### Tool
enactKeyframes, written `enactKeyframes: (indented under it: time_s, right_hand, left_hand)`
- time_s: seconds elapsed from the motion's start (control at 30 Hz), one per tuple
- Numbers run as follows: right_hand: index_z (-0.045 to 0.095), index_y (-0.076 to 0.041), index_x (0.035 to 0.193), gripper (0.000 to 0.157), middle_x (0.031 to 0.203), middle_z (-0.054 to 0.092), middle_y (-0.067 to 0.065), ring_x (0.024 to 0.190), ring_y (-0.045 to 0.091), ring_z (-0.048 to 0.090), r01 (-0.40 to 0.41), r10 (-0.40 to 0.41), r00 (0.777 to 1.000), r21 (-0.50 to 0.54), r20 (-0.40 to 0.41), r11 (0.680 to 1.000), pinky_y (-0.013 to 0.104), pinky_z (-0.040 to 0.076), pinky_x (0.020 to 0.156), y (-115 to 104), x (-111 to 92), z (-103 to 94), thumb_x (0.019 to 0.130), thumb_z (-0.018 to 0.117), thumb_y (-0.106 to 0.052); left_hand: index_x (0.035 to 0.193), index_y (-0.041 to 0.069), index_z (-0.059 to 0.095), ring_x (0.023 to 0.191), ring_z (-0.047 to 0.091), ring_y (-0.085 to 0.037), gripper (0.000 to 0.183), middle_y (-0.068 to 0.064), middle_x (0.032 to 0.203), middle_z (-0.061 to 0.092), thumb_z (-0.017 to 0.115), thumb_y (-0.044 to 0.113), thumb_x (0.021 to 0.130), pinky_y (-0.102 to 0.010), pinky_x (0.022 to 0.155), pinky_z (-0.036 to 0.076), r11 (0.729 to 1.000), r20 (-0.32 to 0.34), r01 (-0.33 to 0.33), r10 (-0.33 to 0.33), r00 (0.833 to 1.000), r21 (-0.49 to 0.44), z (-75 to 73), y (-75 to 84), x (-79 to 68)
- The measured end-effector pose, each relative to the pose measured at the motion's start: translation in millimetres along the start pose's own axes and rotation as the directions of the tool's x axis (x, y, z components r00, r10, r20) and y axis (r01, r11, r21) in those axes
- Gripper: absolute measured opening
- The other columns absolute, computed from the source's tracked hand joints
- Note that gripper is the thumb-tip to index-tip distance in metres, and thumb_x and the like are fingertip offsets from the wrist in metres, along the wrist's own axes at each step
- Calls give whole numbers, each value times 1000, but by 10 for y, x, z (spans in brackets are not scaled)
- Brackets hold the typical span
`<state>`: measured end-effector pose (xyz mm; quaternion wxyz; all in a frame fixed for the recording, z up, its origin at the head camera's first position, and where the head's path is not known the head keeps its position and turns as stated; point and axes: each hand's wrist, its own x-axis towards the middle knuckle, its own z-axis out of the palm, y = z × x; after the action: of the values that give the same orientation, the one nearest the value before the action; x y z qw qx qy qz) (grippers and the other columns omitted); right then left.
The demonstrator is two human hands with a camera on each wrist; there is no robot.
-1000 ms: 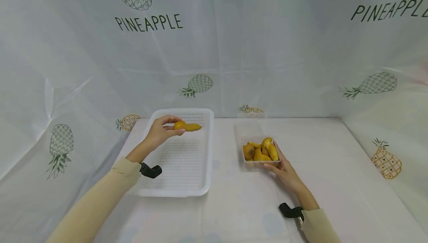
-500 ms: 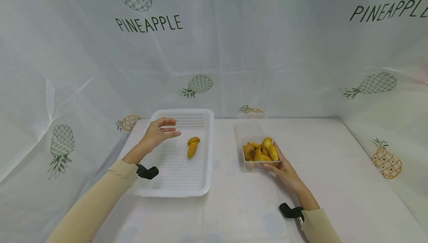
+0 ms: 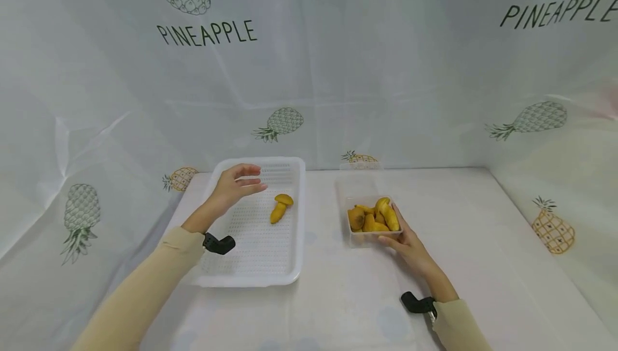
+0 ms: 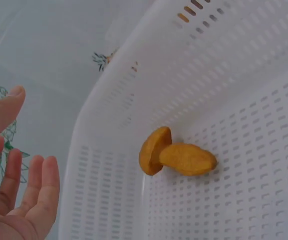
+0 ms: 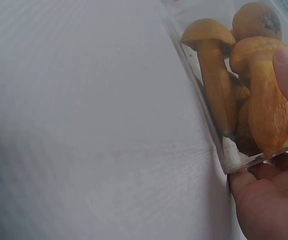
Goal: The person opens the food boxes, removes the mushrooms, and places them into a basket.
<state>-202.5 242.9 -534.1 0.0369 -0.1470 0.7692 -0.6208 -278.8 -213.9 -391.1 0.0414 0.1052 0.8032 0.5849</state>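
A yellow-brown mushroom (image 3: 278, 211) lies on the floor of a white perforated plastic basket (image 3: 300, 222). Up and to the left of it in the head view, my left hand (image 3: 234, 183) hovers over the basket with spread fingers and nothing between them. The left wrist view shows the mushroom (image 4: 183, 157) on its side near the basket wall. On the right, my right hand (image 3: 409, 243) grips the near right corner of a clear plastic box (image 3: 359, 240). Several similar mushrooms (image 5: 266, 95) are piled inside it, and the thumb overlaps one of them in the right wrist view.
The box's clear hinged lid (image 3: 358, 183) stands open toward the back. White tabletop (image 3: 333, 286) lies between basket and box and along the front. A white curtain (image 3: 338, 72) with pineapple prints hangs behind and at the sides.
My left hand has let go of the mushroom, which dropped into the basket and then turned a little, its cap shifting right. The right hand stays on the box.
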Motion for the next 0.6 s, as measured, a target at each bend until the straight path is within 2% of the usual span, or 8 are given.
enactKeyframes:
  time_s: [0.13, 0.4, 0.6]
  right_hand:
    - [-1, -22, 162, 93, 165, -8, 16, 148, 42, -4, 8, -8, 1000, 2, -3, 1000, 6, 30, 99, 18, 7, -2, 98, 66, -10]
    - [-2, -20, 161, 94, 165, -9, 12, 148, 41, 0, 12, -12, 1000, 49, 5, 999, 11, 41, 96, 10, 8, 0, 97, 66, -9]
    - [-2, -19, 161, 94, 165, -9, 11, 148, 39, 5, 11, -11, 1000, 62, 5, 998, 13, 43, 96, 0, 6, -1, 97, 66, -9]
  left_hand:
    - [134, -3, 53, 122, 57, -39, 54, -21, 136, 52, 78, 9, 88, -30, 91, 55, 1000, 19, -3, 4, 1000, -16, 92, 57, 64]
    - [132, -2, 55, 123, 56, -41, 51, -20, 136, 53, 78, 7, 88, -36, 93, 54, 999, 64, -17, 20, 998, -47, 319, 183, 189]
    - [134, -2, 54, 121, 59, -35, 53, -21, 138, 52, 78, 9, 88, -36, 94, 54, 998, 109, -23, 29, 994, -57, 528, 278, 281]
